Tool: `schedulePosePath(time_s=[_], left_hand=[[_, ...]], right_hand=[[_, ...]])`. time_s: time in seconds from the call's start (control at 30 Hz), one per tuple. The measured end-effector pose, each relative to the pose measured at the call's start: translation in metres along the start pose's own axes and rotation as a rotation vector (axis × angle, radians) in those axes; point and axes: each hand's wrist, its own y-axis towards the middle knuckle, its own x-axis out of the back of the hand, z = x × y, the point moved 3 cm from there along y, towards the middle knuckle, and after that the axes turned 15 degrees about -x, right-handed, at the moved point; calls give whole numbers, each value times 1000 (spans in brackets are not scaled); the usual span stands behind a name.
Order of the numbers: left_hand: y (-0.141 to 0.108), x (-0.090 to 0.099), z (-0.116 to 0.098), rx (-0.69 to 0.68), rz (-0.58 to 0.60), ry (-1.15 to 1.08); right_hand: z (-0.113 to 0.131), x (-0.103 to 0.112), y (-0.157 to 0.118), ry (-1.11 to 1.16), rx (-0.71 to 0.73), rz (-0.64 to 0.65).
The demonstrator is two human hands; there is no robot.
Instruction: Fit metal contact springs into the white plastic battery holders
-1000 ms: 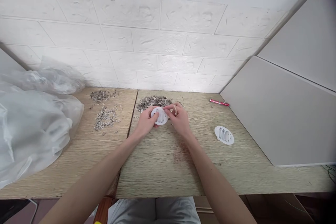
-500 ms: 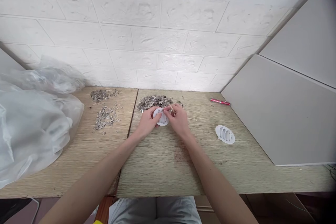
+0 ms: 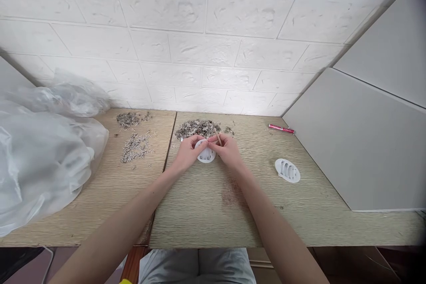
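My left hand (image 3: 187,154) is closed on the edge of a white round plastic battery holder (image 3: 207,156), its thumb lying across the upper face. Small metal contacts show in the holder's slots. Pinched at the holder's upper right edge are the fingertips of my right hand (image 3: 229,151), which also grips a thin wooden stick (image 3: 217,136) pointing up and left. Anything tiny between those fingertips is too small to make out. Just beyond both hands lies a heap of small metal contacts (image 3: 196,128).
A second white holder (image 3: 287,171) lies to the right, with a red pen (image 3: 281,128) behind it. Loose small metal pieces (image 3: 135,147) are spread on the left tabletop near large plastic bags (image 3: 43,155). A grey panel (image 3: 366,142) bounds the right side.
The holder has tilted slightly and sits a little lower between my hands. My left thumb has slid up toward its top edge, near the right fingertips. The stick stands more upright.
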Motion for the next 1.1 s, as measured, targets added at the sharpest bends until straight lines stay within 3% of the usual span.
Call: schedulePosePath(time_s=[0.2, 0.4, 0.73, 0.87, 1.1], left_hand=[[1, 0, 0, 14, 4, -36], [3, 1, 2, 55, -43, -97], [2, 0, 2, 27, 16, 3], [1, 0, 0, -7, 54, 39], [1, 1, -1, 32, 23, 19]], right_hand=[[-4, 0, 2, 88, -70, 40], [9, 3, -2, -304, 308, -166], [7, 3, -2, -546, 386, -164], [8, 2, -3, -496, 340, -159], [0, -2, 1, -150, 91, -42]])
